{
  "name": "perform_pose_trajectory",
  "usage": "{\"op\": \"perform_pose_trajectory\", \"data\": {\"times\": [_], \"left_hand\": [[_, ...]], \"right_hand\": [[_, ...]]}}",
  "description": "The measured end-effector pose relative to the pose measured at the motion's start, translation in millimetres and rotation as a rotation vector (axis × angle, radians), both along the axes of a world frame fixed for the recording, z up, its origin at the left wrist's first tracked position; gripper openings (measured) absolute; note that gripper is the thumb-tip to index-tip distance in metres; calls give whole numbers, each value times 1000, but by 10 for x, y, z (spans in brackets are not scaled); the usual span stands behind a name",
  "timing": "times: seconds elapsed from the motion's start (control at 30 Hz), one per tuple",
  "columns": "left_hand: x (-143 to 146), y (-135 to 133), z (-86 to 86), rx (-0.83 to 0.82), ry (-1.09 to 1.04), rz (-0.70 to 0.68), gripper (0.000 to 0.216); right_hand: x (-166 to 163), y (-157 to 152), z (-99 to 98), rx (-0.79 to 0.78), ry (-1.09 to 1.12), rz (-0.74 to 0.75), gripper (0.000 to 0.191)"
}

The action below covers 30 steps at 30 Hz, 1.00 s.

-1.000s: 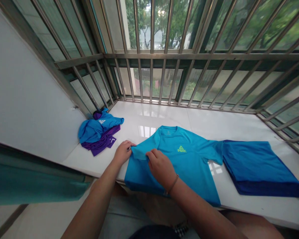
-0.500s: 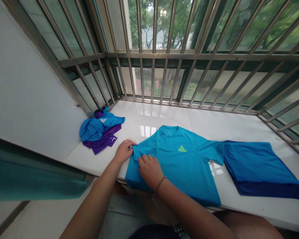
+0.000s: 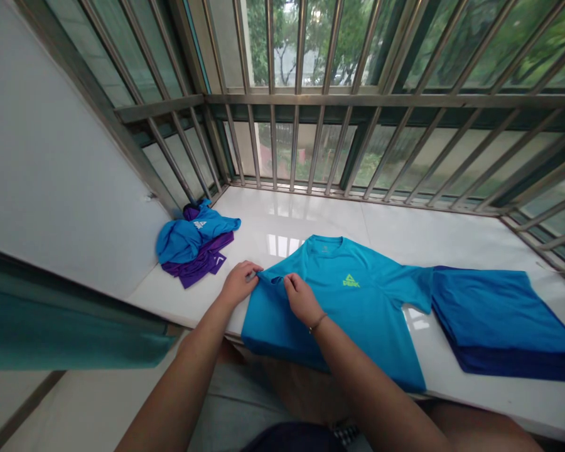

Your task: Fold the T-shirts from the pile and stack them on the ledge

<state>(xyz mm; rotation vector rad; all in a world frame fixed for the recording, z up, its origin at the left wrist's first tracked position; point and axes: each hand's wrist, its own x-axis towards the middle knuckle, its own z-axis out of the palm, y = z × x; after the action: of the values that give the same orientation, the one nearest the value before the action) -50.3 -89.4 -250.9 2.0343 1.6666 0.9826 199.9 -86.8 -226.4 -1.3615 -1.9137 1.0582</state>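
widest free lane: bare strip of white sill (image 3: 390, 227) behind the blue shirt (image 3: 358, 326), running sideways. metal bars (image 3: 321, 141) block everything past it. left: small gap between left hand (image 3: 240, 282) and clothes pile (image 3: 179, 242), which fills the corner by the wall (image 3: 70, 138). right: shirt sleeve meets folded garment (image 3: 499, 307), no pass-through on the sill there; small open wedge under that sleeve. right forearm (image 3: 358, 367) crosses over the shirt, obstructs front access. air above both hands is open.
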Motion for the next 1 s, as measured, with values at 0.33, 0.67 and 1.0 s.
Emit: {"op": "perform_pose_trajectory", "data": {"times": [0.33,0.67,1.0], "left_hand": [[-6,-44,48,-18,-76,-20,31],[-8,-36,46,-17,-48,-24,27],[33,-29,50,19,0,-40,9]], "right_hand": [[80,-252,57,194,-123,361,43],[221,158,327,189,-504,-100,37],[343,1574,409,-47,-706,-215,37]]}}
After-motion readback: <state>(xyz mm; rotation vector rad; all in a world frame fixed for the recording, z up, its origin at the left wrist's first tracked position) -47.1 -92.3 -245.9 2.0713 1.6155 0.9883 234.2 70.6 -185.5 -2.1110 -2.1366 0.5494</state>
